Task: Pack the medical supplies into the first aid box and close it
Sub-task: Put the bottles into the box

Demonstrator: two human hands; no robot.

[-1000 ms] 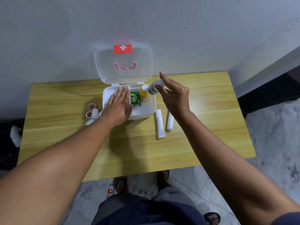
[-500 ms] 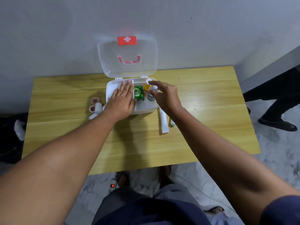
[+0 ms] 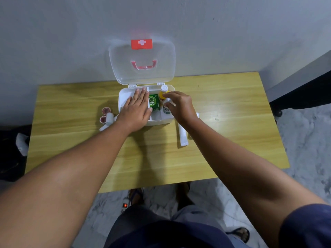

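Two tape rolls (image 3: 105, 114) are lying left of the first aid box (image 3: 123, 97); the left hand (image 3: 137, 110), flat, is steadying it while the right hand (image 3: 180, 106) is pinching a white bottle (image 3: 167, 109) into its right compartment. Next, likely releasing, then fetching the white tube (image 3: 182, 136).

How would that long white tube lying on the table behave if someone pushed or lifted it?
The white tube looks slim and round, so a sideways nudge would probably roll it across the smooth table. It seems small and likely light. Its flat near end suggests a soft, squeezable body, though that is hard to confirm.
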